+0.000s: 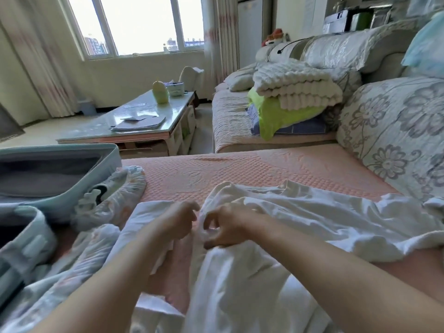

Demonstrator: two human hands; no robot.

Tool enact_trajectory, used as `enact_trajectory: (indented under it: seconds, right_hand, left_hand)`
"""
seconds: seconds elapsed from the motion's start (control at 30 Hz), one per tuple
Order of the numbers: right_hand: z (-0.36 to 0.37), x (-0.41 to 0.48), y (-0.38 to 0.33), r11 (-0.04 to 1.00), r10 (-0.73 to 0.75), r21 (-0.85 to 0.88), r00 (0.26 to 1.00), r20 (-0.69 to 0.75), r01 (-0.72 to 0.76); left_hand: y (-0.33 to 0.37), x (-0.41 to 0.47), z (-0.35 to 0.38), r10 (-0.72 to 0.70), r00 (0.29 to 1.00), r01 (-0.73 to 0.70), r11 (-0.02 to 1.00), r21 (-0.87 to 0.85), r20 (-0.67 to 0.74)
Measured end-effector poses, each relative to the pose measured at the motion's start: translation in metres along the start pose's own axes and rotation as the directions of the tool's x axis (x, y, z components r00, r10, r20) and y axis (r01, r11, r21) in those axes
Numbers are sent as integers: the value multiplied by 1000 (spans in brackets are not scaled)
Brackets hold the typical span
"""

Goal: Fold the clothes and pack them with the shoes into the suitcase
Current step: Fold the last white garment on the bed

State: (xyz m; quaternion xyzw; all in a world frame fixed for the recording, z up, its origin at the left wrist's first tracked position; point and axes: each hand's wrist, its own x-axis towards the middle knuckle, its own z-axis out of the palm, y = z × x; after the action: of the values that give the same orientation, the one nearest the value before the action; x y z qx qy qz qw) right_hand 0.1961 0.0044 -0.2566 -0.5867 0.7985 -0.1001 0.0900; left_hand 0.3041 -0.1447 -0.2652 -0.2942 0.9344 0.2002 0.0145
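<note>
I see both hands meeting over the white garment (300,212), which lies crumpled on the pink sofa cover (240,169). The right hand (225,227) has its fingers (211,221) curled and pinches a fold of the cloth. The left hand (179,219) is curled too, just beside this fold; I cannot tell if it holds it. The open suitcase (72,150) stands at the left, with a patterned garment (115,195) touching its edge.
</note>
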Motion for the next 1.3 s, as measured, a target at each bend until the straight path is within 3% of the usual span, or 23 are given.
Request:
enact_trajectory:
  seconds: [0.13, 0.23, 0.33, 0.43, 0.5, 0.6, 0.73, 0.87, 0.93, 0.97, 1.0, 1.03, 1.07, 1.1, 1.13, 1.2, 1.27, 1.3]
  right_hand:
    - [-12, -26, 4, 994, 107, -37, 989, 102, -103]
    - [-26, -44, 13, 969, 247, 3, 968, 52, -248]
    - [-34, -63, 34, 888, 372, -285, 928, -16, -361]
    - [-28, -80, 37, 780, 406, -511, 914, -26, -361]
    - [-26, -82, 28, 850, 318, -424, 946, -58, -311]
    - [-23, -82, 7, 981, 158, -109, 986, -56, -163]
    - [-10, -94, -1, 983, 183, -26, 980, 72, -182]
    - [-30, -95, 3, 984, 172, 84, 972, -162, -160]
    - [-47, -102, 6, 974, 181, -100, 966, -183, -202]
    - [-52, -108, 6, 943, 226, -224, 968, -111, -245]
    - [-57, -117, 6, 908, 288, -310, 957, -29, -283]
    - [-58, -125, 8, 884, 355, -345, 934, 51, -317]
    - [-58, -132, 9, 870, 408, -350, 906, 112, -348]
    - [-58, -136, 9, 858, 432, -366, 892, 135, -361]
    - [-56, -136, 9, 846, 431, -399, 894, 119, -355]
    - [-54, -130, 5, 837, 394, -401, 918, -29, -372]
    - [-50, -120, 1, 924, 293, -206, 943, -158, -321]
    - [-47, -116, -4, 954, 254, -120, 953, -165, -275]
  left_hand:
    - [-5, -25, -6, 31, 999, -34, 991, 133, 26]
    - [1, -47, -2, 62, 996, -73, 982, 174, 68]
    - [19, -59, 8, 121, 989, -130, 986, 104, 89]
    - [42, -73, 16, 157, 982, -156, 988, -21, 102]
    - [57, -82, 23, 169, 979, -166, 986, -34, 116]
    - [70, -88, 29, 154, 986, -154, 988, 7, 62]
    - [75, -85, 20, 36, 998, -45, 982, -186, -54]
    - [86, -82, -7, -20, 968, -70, 937, -343, -251]
    - [91, -94, -14, 53, 991, -114, 833, -541, -126]
    - [92, -103, -14, 136, 988, -59, 771, -634, 74]
    - [93, -113, -11, 234, 919, 40, 743, -668, 316]
    - [94, -122, -8, 321, 797, 102, 763, -638, 511]
    - [91, -125, -3, 352, 703, 89, 818, -568, 618]
    - [89, -124, 1, 336, 696, 20, 874, -485, 634]
    - [87, -120, 4, 309, 760, -63, 911, -408, 571]
    - [80, -109, 4, 256, 921, -197, 956, -217, 293]
    - [72, -104, 2, 259, 963, -258, 966, -27, 72]
    - [69, -104, 3, 267, 963, -269, 963, 34, 44]
